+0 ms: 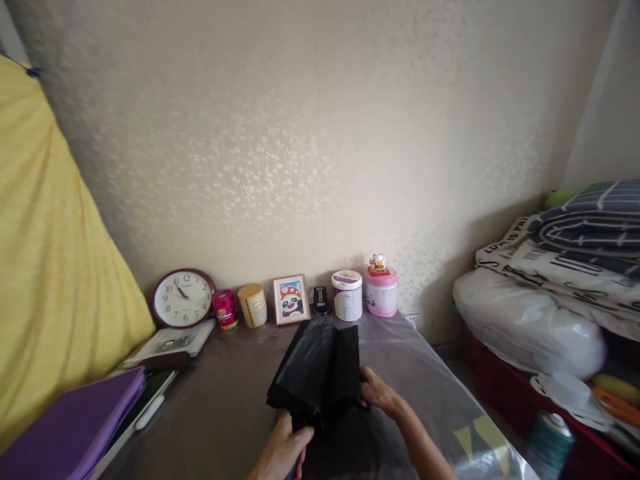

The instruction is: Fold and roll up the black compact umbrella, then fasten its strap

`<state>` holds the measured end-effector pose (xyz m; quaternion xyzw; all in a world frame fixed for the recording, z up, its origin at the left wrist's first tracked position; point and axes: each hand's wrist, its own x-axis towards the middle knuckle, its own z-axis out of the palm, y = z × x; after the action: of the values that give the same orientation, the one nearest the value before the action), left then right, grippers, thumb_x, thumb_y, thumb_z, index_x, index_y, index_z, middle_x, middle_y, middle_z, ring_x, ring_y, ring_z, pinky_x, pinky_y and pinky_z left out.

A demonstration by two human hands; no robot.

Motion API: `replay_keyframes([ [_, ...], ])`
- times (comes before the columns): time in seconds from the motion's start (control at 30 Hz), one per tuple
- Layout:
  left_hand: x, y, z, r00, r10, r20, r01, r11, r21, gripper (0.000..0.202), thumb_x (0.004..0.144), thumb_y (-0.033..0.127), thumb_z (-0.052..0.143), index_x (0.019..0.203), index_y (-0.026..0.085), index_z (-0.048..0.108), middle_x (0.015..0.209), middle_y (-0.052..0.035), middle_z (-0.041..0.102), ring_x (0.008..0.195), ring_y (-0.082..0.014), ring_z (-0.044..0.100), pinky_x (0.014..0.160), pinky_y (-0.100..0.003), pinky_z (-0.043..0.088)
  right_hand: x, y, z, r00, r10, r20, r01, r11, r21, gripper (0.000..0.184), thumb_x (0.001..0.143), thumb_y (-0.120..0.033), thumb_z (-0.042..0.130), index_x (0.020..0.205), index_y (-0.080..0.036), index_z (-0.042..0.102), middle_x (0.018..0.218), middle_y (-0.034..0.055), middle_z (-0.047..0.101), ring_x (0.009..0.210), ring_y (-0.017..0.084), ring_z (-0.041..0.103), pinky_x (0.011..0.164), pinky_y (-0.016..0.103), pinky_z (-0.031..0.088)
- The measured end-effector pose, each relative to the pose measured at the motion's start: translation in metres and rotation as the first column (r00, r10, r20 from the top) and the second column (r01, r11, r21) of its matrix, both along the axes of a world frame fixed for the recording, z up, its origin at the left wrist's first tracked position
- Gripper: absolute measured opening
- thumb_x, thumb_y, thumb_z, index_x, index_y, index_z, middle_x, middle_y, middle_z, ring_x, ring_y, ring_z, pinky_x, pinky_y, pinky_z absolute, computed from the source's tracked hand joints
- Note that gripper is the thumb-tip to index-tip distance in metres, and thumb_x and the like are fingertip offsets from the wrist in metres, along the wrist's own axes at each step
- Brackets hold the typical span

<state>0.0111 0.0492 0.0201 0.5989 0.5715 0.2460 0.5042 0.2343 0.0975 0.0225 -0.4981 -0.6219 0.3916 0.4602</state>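
Note:
A black umbrella, collapsed with its dark, slightly glossy panels hanging in loose folds, is held up over the table. My left hand is closed around its lower end, where a dark handle seems to pass through the fist. At the right side, my right hand pinches the edge of one panel between thumb and fingers. The umbrella's far tip points toward the wall and its underside is hidden.
Along the wall stand a clock, a pink tin, a yellow canister, a framed panda picture, a white tub and a pink jar. A purple folder lies left; a spray can stands right.

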Motion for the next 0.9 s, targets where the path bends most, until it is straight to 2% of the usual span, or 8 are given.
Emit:
replay_keyframes([
  [0.1,0.004,0.003,-0.004,0.995,0.019,-0.093,-0.017,1.0,0.025,0.033,0.075,0.032,0.045,0.104,0.019,0.04,0.045,0.0101,0.042,0.03,-0.0079,0.039,0.034,-0.018,0.03,0.012,-0.005,0.004,0.986,0.166,0.009,-0.163,0.978,-0.128,0.014,0.063,-0.018,0.049,0.059,-0.016,0.062,0.041,-0.0059,0.051,0.033,0.006,0.038,0.032,0.015,0.028],
  [0.27,-0.001,0.003,-0.009,0.98,0.0,-0.197,0.013,0.998,0.066,0.053,0.076,0.033,0.045,0.122,0.013,0.03,0.058,0.0013,0.057,0.031,-0.0087,0.045,0.036,-0.019,0.032,0.048,-0.022,0.001,0.989,0.04,0.144,-0.021,0.992,-0.127,0.013,0.061,-0.02,0.051,0.06,-0.018,0.064,0.046,-0.0047,0.055,0.04,0.008,0.043,0.037,0.017,0.031],
  [0.43,-0.012,-0.003,-0.014,0.969,-0.055,-0.242,0.057,0.998,0.003,0.071,0.08,0.035,0.036,0.135,0.01,0.0,0.094,-0.0153,0.061,0.038,-0.0117,0.054,0.037,-0.022,0.036,0.078,-0.035,-0.011,0.95,-0.079,0.302,0.103,0.993,-0.064,0.014,0.064,-0.023,0.052,0.063,-0.019,0.065,0.049,-0.0035,0.056,0.046,0.011,0.048,0.046,0.02,0.035],
  [0.5,-0.014,-0.007,-0.012,0.938,-0.05,-0.343,0.071,0.996,0.05,0.066,0.081,0.034,0.033,0.136,0.011,0.005,0.09,-0.0146,0.062,0.044,-0.0149,0.058,0.043,-0.025,0.04,0.083,-0.038,-0.015,0.937,-0.105,0.334,0.118,0.993,-0.02,0.014,0.064,-0.023,0.052,0.063,-0.019,0.065,0.053,-0.0028,0.059,0.05,0.012,0.05,0.051,0.022,0.037],
  [0.6,-0.013,-0.015,-0.008,0.836,0.037,-0.548,0.111,0.966,0.235,0.058,0.079,0.032,0.038,0.132,0.012,0.026,0.086,-0.0142,0.063,0.071,-0.0232,0.063,0.065,-0.033,0.044,0.085,-0.043,-0.018,0.919,-0.144,0.367,0.147,0.989,0.02,0.015,0.066,-0.025,0.051,0.064,-0.021,0.066,0.058,-0.0021,0.062,0.053,0.014,0.053,0.053,0.023,0.038],
  [0.67,-0.013,-0.02,-0.007,0.791,0.061,-0.609,0.152,0.944,0.292,0.056,0.079,0.032,0.038,0.131,0.012,0.031,0.087,-0.0141,0.064,0.084,-0.0253,0.061,0.074,-0.035,0.042,0.085,-0.046,-0.019,0.9,-0.171,0.4,0.171,0.985,0.036,0.016,0.067,-0.026,0.051,0.065,-0.022,0.066,0.059,-0.0018,0.063,0.055,0.015,0.054,0.054,0.024,0.037],
  [0.8,-0.016,-0.028,-0.006,0.84,-0.045,-0.541,0.209,0.946,0.246,0.06,0.081,0.035,0.036,0.135,0.012,0.023,0.092,-0.0124,0.063,0.086,-0.0216,0.06,0.075,-0.029,0.041,0.088,-0.054,-0.02,0.844,-0.183,0.503,0.191,0.981,0.036,0.018,0.07,-0.028,0.048,0.069,-0.024,0.066,0.066,-0.0001,0.065,0.065,0.018,0.058,0.06,0.026,0.04],
  [0.9,-0.014,-0.032,-0.005,0.835,-0.045,-0.549,0.2,0.954,0.226,0.058,0.081,0.034,0.035,0.133,0.01,0.026,0.096,-0.0134,0.063,0.089,-0.0218,0.059,0.077,-0.029,0.041,0.087,-0.056,-0.015,0.782,-0.263,0.565,0.244,0.963,0.111,0.02,0.073,-0.032,0.048,0.079,-0.025,0.066,0.08,0.0031,0.066,0.077,0.021,0.06,0.07,0.029,0.042],
])
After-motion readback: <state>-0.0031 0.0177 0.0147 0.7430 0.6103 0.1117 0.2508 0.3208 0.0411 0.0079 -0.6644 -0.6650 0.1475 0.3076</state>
